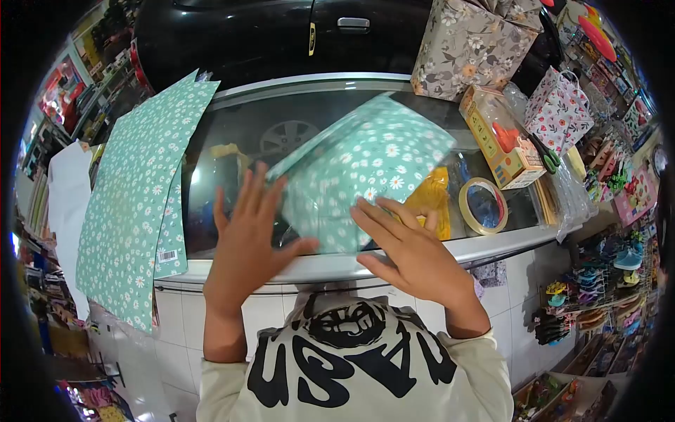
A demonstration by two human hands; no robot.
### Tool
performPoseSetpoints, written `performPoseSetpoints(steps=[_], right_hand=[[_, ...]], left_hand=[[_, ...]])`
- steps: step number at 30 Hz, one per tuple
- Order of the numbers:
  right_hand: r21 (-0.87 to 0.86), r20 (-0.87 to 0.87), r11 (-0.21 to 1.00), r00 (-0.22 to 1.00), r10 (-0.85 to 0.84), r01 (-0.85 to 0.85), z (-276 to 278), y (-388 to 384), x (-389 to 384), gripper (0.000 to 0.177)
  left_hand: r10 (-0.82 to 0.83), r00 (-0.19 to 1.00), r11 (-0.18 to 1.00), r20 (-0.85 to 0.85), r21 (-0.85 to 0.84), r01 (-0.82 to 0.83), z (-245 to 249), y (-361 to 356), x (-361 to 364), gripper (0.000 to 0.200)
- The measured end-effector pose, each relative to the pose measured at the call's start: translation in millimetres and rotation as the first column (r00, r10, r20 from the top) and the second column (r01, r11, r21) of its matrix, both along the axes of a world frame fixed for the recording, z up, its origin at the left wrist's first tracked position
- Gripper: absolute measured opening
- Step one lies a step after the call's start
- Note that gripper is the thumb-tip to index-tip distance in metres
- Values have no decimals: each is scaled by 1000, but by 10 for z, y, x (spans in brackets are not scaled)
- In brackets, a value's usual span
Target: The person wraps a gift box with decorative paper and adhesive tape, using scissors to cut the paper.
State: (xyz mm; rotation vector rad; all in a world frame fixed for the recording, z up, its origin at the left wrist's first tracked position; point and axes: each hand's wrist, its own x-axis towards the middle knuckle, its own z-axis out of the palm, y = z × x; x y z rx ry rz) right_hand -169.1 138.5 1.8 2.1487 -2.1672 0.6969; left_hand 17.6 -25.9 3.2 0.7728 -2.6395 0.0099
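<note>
A green gift wrap package with white daisies (387, 158) lies slanted on the glass counter (232, 105), slightly blurred, with a raised fold along its upper left edge. My left hand (249, 243) is spread beside its left corner, thumb towards the package's lower edge. Over the lower right edge lie the stretched fingers of my right hand (415, 257), with the thumb apart. Neither hand is closed round anything. Larger sheets of the same daisy wrapping paper (133, 190), one with a barcode label, lie left of my left hand.
A tape roll (484, 206) lies right of the package, near a yellow packet (432, 204). Farther right are a toy box (503, 137), green-handled scissors (550, 163) and a small floral bag (559, 112). A large floral gift bag (474, 53) stands behind. Shelves of goods line both sides.
</note>
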Motion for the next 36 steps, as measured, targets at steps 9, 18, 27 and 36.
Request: performPoseSetpoints(steps=[9,18,27,36], right_hand=[[-22,-27,976,976,218,-219,26,-319,50,37],[-21,-392,915,845,363,-403,49,-593,127,29],[-7,-143,885,877,460,-465,170,-662,0,33],[-61,-491,813,727,481,-579,180,-696,86,25]], left_hand=[[-233,966,940,-111,230,254,81,77,199,49],[-317,938,934,-141,125,334,66,-197,320,40],[-365,931,930,-8,53,364,80,-340,300,27],[-413,893,862,-178,242,447,58,-423,405,35]])
